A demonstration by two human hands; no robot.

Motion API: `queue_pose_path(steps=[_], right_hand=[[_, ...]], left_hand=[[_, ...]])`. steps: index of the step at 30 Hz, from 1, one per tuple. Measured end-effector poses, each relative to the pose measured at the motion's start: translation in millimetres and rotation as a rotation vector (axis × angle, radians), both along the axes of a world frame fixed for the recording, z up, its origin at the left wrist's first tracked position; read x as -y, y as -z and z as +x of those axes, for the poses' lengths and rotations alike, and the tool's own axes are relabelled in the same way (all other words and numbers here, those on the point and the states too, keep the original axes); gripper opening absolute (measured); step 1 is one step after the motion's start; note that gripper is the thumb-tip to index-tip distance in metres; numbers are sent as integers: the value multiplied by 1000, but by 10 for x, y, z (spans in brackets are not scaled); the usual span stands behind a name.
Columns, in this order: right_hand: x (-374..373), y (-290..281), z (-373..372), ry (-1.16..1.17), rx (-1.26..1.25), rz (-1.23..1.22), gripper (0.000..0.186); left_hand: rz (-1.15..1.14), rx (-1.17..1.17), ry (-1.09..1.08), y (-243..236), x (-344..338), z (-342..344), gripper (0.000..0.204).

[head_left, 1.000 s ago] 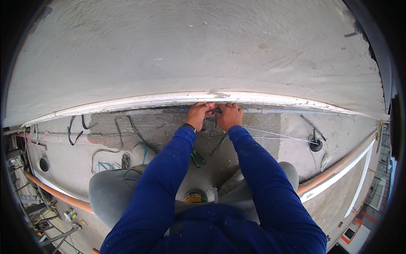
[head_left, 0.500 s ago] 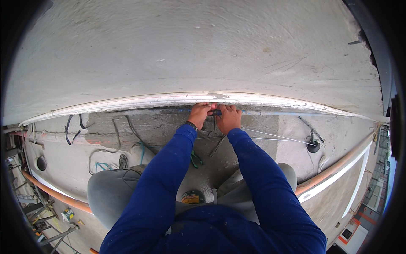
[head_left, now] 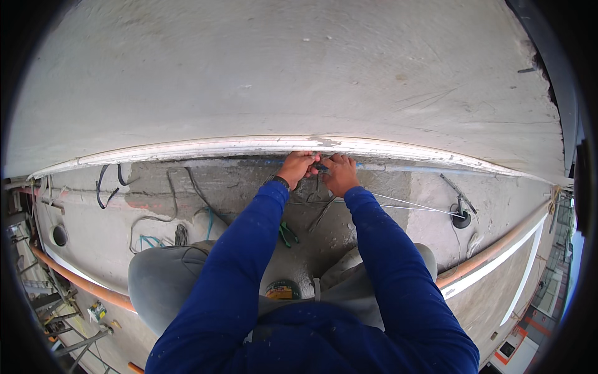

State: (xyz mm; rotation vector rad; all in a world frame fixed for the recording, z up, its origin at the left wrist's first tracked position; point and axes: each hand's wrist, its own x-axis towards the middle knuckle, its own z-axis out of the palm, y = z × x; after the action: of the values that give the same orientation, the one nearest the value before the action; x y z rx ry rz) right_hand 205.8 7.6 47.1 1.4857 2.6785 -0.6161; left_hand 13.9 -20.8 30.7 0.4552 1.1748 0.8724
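Clearly, both hands work at the surface's far edge, just under the white strip [head_left: 249, 146]. The left hand [head_left: 298, 167] is half closed, thumb and fingers drawn together; the right hand [head_left: 340, 175] has its fingers bent, thumb toward the left. Between them sits a small dark piece [head_left: 321, 166], in line with the pale blue pipe [head_left: 398, 168]; which hand grips it, I cannot tell. Green-handled pliers [head_left: 288, 234] lie nearer the knees, and a black disc [head_left: 461, 219] with white cords stands toward the surface's right edge.
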Motion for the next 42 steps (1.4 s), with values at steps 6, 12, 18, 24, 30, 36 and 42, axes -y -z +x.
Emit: queue_pose_path(steps=[6, 12, 18, 24, 30, 36, 42], right_hand=[[10, 20, -35, 24, 50, -41, 48], [-13, 21, -88, 52, 81, -95, 50], [-39, -21, -141, 81, 95, -124, 47], [-65, 81, -122, 82, 89, -114, 45], [-77, 29, -195, 65, 128, -180, 44], [-119, 110, -156, 60, 169, -220, 44], [-146, 71, -156, 60, 155, -210, 43]], left_hand=[[77, -225, 21, 11, 21, -20, 22], [251, -884, 19, 87, 280, -73, 34], [364, -1402, -167, -421, 576, 131, 35], [579, -1289, 18, -456, 716, 215, 31], [308, -676, -73, 515, 867, 609, 18], [-218, 119, -646, 881, 622, 642, 28], [-25, 399, -765, 886, 454, 878, 33]])
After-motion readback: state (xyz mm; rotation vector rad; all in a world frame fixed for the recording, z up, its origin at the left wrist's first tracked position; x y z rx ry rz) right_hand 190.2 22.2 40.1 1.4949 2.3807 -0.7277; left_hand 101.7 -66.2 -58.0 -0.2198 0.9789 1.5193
